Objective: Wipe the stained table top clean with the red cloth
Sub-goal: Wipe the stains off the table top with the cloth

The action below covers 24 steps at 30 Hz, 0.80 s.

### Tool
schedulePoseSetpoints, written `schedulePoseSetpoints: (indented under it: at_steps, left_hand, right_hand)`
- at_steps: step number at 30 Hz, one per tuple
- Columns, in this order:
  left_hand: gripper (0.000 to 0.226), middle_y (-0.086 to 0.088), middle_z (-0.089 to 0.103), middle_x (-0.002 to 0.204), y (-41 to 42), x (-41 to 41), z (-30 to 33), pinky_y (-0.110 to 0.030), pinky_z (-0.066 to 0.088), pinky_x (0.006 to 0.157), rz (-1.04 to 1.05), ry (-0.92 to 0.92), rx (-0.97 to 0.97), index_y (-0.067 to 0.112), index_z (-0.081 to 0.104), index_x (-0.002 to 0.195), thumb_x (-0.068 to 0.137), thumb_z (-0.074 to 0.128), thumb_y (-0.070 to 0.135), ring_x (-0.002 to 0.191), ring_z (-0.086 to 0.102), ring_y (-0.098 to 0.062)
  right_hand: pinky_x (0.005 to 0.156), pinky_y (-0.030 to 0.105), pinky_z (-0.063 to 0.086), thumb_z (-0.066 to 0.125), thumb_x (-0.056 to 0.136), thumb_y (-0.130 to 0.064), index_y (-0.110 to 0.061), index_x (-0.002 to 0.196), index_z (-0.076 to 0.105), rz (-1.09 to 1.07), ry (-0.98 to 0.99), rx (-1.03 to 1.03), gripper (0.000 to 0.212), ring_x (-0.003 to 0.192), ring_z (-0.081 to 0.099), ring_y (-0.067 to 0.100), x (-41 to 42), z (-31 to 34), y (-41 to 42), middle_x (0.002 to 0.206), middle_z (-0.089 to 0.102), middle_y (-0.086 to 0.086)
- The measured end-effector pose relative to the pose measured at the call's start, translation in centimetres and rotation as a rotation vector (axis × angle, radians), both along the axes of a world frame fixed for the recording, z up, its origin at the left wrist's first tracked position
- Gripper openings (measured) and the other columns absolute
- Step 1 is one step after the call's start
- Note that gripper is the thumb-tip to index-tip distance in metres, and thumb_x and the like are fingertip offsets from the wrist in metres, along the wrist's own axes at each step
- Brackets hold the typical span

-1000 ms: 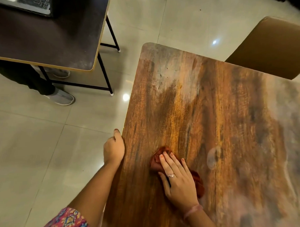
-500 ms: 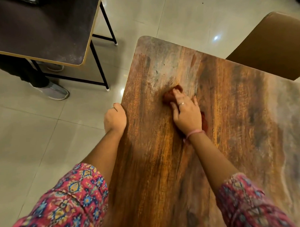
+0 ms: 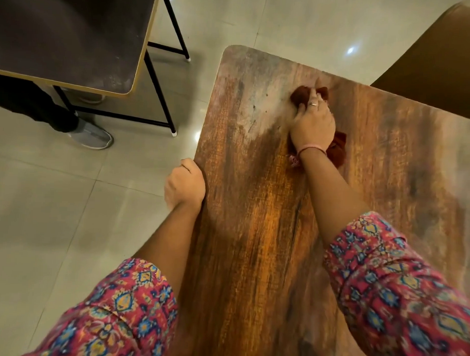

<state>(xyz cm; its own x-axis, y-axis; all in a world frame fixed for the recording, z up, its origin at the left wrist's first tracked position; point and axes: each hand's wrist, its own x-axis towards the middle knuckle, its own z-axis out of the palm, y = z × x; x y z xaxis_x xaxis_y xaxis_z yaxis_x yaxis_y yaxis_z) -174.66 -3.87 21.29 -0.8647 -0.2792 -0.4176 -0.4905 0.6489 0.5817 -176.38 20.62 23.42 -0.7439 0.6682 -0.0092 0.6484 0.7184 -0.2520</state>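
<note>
The wooden table top (image 3: 253,231) runs away from me, darker and glossy near me, with a pale dusty patch (image 3: 255,98) toward its far left corner. My right hand (image 3: 313,122) lies on the red cloth (image 3: 339,148), pressing it flat against the wood at the edge of that pale patch; cloth shows past the fingertips and behind the wrist. My left hand (image 3: 184,188) rests against the table's left edge with its fingers curled over the rim.
A dark second table (image 3: 73,39) on black metal legs stands to the far left, with a person's grey shoe (image 3: 92,138) beneath it. A brown chair back (image 3: 440,57) rises at the far right. Tiled floor lies to the left.
My right hand has pushed the red cloth away from me, from near the front edge up to the far pale patch. My left hand has stayed on the table's left edge.
</note>
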Motion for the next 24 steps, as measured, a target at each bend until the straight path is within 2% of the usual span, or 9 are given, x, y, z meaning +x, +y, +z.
schedulePoseSetpoints:
  at_steps: [4,9,11,13,15,17,20,22,24]
  left_hand:
    - [0.053,-0.025,0.065,0.098,0.0,0.0,0.1,-0.034,0.036,0.068,0.017,-0.003,-0.016,-0.006,0.066,0.094,0.098,0.027,0.029,0.076,0.048,-0.029]
    - [0.052,-0.028,0.064,0.106,0.3,-0.2,0.4,-0.038,0.042,0.077,0.029,-0.004,-0.007,-0.007,0.066,0.101,0.098,0.028,0.028,0.095,0.058,-0.04]
    - [0.051,-0.026,0.065,0.098,0.3,-0.2,0.4,-0.036,0.039,0.071,0.028,-0.002,0.012,-0.007,0.066,0.098,0.098,0.029,0.028,0.089,0.058,-0.039]
    - [0.051,-0.013,0.059,0.073,0.1,-0.2,0.3,-0.032,0.034,0.064,0.025,-0.005,0.029,-0.003,0.066,0.085,0.098,0.029,0.028,0.067,0.053,-0.029]
    - [0.049,-0.002,0.045,0.058,-0.1,-0.1,0.0,-0.03,0.03,0.057,0.024,-0.014,0.037,0.006,0.055,0.064,0.098,0.029,0.029,0.054,0.042,-0.015]
    - [0.049,0.0,0.041,0.056,-0.1,-0.1,0.0,-0.028,0.027,0.05,0.021,-0.009,0.042,0.014,0.044,0.054,0.098,0.029,0.029,0.053,0.039,-0.011]
    - [0.049,0.001,0.041,0.055,0.1,-0.1,0.0,-0.028,0.028,0.051,0.028,-0.001,0.035,0.019,0.04,0.052,0.098,0.029,0.03,0.053,0.038,-0.011]
    - [0.049,0.001,0.04,0.054,0.2,-0.1,0.0,-0.026,0.025,0.048,0.027,-0.001,0.016,0.019,0.039,0.051,0.098,0.029,0.029,0.052,0.037,-0.01]
    - [0.05,0.001,0.039,0.054,0.2,-0.2,-0.1,-0.026,0.025,0.048,0.02,0.001,0.0,0.018,0.04,0.051,0.099,0.029,0.029,0.051,0.037,-0.01]
  right_hand:
    - [0.111,0.038,0.035,0.041,0.096,-0.032,-0.016,0.142,0.043,0.349,0.085,-0.054,0.049,0.133,0.044,0.022,3.5,0.2,-8.6,0.143,0.048,0.006]
    - [0.111,0.033,0.034,0.049,0.093,-0.037,-0.024,0.136,0.052,0.686,0.092,-0.118,0.044,0.131,0.046,0.014,8.1,-0.2,-12.9,0.137,0.055,-0.003]
    - [0.112,0.036,0.033,0.048,0.095,-0.036,-0.023,0.135,0.052,0.741,0.068,-0.107,0.043,0.13,0.047,0.015,7.3,0.0,-11.4,0.136,0.056,-0.003]
    - [0.113,0.038,0.027,0.047,0.096,-0.035,-0.022,0.137,0.05,0.757,0.047,-0.063,0.043,0.13,0.048,0.017,5.7,0.1,-9.6,0.136,0.056,-0.001]
    - [0.114,0.04,0.025,0.044,0.097,-0.035,-0.02,0.138,0.048,0.683,0.027,-0.033,0.044,0.13,0.048,0.02,3.4,0.3,-7.2,0.138,0.055,0.002]
    - [0.114,0.042,0.029,0.042,0.098,-0.034,-0.019,0.14,0.044,0.509,0.021,-0.065,0.045,0.128,0.049,0.024,0.8,0.6,-3.8,0.138,0.054,0.006]
    - [0.109,0.043,0.037,0.042,0.098,-0.032,-0.025,0.143,0.04,0.135,0.007,-0.144,0.045,0.125,0.05,0.028,-2.7,1.3,2.9,0.138,0.052,0.007]
    - [0.112,0.045,0.032,0.042,0.098,-0.031,-0.03,0.145,0.037,-0.055,0.001,-0.217,0.047,0.132,0.044,0.027,-3.9,1.5,6.2,0.145,0.046,0.003]
    - [0.115,0.047,0.026,0.04,0.098,-0.03,-0.031,0.147,0.033,-0.116,0.004,-0.212,0.049,0.138,0.036,0.023,-4.5,1.2,6.8,0.151,0.038,0.0]
